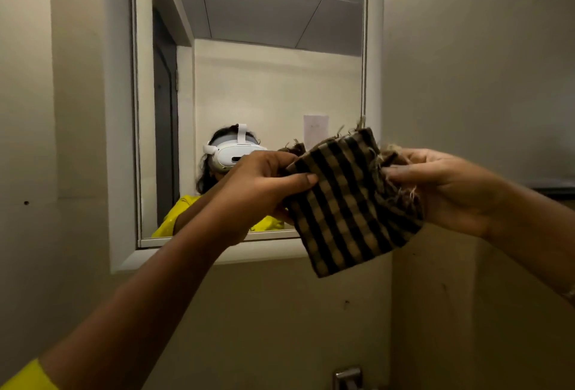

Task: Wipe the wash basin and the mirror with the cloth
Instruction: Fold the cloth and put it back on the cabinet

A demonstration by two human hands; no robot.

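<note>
Both hands are holding a checked cloth [348, 203] up in front of the mirror [249, 78]: the left hand [261, 190] is pinching its left edge, the right hand [441, 187] is gripping its frayed right edge, and its lower corner is hanging down over the mirror frame

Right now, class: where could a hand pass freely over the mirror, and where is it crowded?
Free: the upper glass of the mirror, between the sides of the frame, above both hands. Crowded: its lower right corner, where the left hand and right hand hold the cloth.
</note>
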